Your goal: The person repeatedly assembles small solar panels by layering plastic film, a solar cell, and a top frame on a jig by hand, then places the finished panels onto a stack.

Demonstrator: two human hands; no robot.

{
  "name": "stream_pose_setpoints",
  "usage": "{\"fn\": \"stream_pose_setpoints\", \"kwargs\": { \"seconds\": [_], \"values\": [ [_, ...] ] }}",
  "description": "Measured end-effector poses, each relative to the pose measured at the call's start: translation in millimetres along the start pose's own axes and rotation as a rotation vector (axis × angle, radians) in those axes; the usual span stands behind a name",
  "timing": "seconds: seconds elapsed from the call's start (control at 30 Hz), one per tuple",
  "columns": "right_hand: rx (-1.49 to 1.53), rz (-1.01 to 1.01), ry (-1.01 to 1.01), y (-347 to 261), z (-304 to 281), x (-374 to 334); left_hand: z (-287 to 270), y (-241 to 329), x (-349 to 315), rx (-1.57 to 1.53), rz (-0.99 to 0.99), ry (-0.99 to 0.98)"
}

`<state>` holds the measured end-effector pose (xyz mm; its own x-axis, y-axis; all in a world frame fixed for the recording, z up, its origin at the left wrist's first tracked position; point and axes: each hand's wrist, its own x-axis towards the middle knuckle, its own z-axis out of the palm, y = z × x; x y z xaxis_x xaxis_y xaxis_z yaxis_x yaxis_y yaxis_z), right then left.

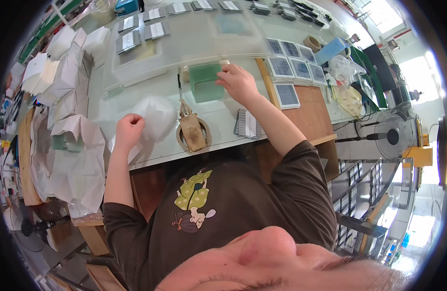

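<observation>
My right hand [239,85] is over the right edge of a stack of greenish clear glass panes [206,88], with thumb and fingertips slightly apart. Whether the fingertips touch the glass I cannot tell. To the left, my left hand [130,131] is closed, fingers curled in, beside a heap of thin, whitish translucent sheets [156,116]. Anything inside its fingers is hidden. Between the hands lies a worn tan block [192,133] with a cord, resting on a roll of tape [207,141]. Near my right forearm sits a small stack of grey-and-white panels [247,124].
Several small solar panels [282,67] lie at the right beside a wooden board [308,106]. A large translucent sheet [184,43] covers the table's far part, with bundles of grey strips [158,30] on it. White paper-lined boxes [70,165] stand left; a fan [392,137] stands right.
</observation>
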<state>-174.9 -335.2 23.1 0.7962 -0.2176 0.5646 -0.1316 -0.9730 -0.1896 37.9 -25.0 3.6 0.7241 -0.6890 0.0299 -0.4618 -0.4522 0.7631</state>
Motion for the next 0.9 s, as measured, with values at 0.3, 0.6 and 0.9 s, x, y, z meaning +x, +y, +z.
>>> {"fn": "stream_pose_setpoints", "kwargs": {
  "seconds": [0.3,0.6,0.9],
  "values": [
    [0.865,0.615,-0.004,17.0,-31.1,40.9,-19.0,-7.8,1.0,-1.046,-0.271,0.028],
    [1.389,1.039,-0.336,-79.0,-23.2,-54.5,-1.4,18.3,-36.7,-1.415,-0.298,-0.069],
    [0.82,0.656,-0.292,-123.2,-20.4,-71.6,53.4,41.6,-74.6,-1.175,-0.249,-0.119]
  ]
}}
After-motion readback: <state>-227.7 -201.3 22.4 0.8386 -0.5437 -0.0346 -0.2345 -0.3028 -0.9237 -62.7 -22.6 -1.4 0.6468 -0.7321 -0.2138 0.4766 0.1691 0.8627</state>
